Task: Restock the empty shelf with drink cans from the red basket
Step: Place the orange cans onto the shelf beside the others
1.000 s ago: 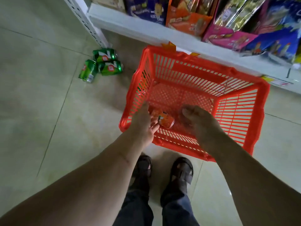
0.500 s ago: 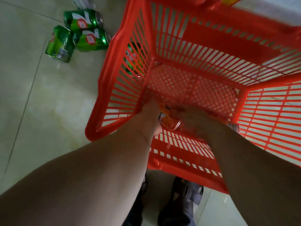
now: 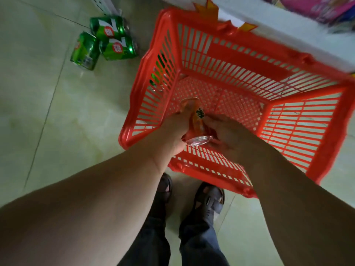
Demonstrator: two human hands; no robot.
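Two hands meet on one orange can (image 3: pixel 196 125) low inside the red basket (image 3: pixel 326 120): left hand (image 3: pixel 173 131) wraps its fingers round the can's left side, right hand (image 3: pixel 225 134) curls against the right side, seems to share the grip, though its fingertips are hidden. Can sits between the palms, just above the basket's mesh floor; can't tell if it touches. Long axis runs near-to-far, tilted: silver end faces back toward the wrists and camera, other end points away toward the far basket wall. Beyond the hands, the basket floor looks bare, so my read is this is the last can in it. Past the left hand, through the left basket wall, something green shows outside, unclear what. Further left and ahead of the left hand, three green cans (image 3: pixel 107 40) lie on their sides on the floor, touching each other. Ahead of the right hand, a white shelf edge (image 3: pixel 288 25) with snack packs above. Progress: judged late in unloading, but green cans are on the floor, not shelved; no empty shelf in view. Left: lift out orange can, shelve everything.
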